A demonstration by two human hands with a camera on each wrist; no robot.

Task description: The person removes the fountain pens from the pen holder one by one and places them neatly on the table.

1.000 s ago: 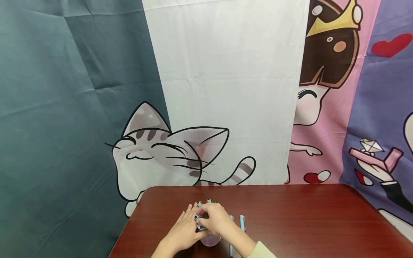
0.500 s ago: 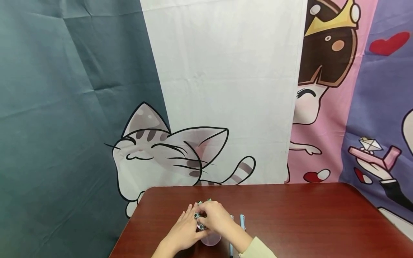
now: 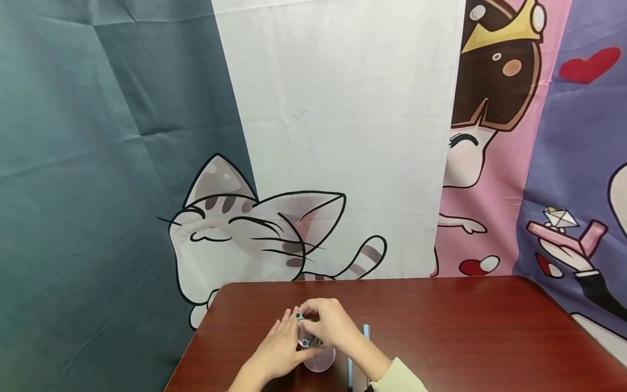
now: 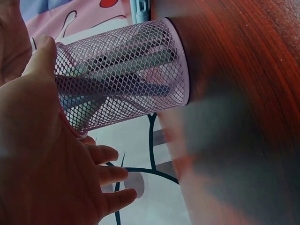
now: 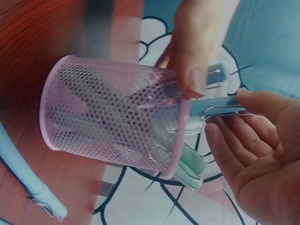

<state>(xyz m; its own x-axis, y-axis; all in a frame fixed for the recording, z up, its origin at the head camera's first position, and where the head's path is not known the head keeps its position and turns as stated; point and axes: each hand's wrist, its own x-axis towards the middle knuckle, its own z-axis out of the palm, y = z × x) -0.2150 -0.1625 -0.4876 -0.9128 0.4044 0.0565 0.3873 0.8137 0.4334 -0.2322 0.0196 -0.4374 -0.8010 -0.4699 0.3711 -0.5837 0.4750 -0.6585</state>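
Note:
A pink mesh pen holder point(image 5: 112, 112) stands upright on the table, with several pens in it. My left hand point(image 3: 278, 348) holds it at the rim, thumb on one side and outstretched fingers on the other. In the left wrist view the mesh point(image 4: 124, 75) shows green and dark pens leaning inside. My right hand point(image 3: 325, 324) is over the opening and pinches the clip end of a blue pen point(image 5: 222, 105) between thumb and fingertips. The pen's lower part is inside the holder. Beside it, a green pen point(image 5: 191, 161) pokes out past the rim.
Light-blue pens lie right of the holder: one pen point(image 3: 350, 373) close by and another pen point(image 3: 366, 331) partly behind my right forearm. The reddish-brown table point(image 3: 465, 332) ends at a cartoon-printed cloth point(image 3: 343, 136) behind it.
My right hand has moved up and slightly away over the holder, and the pen end at its fingertips has risen with it. My left hand stays at the rim.

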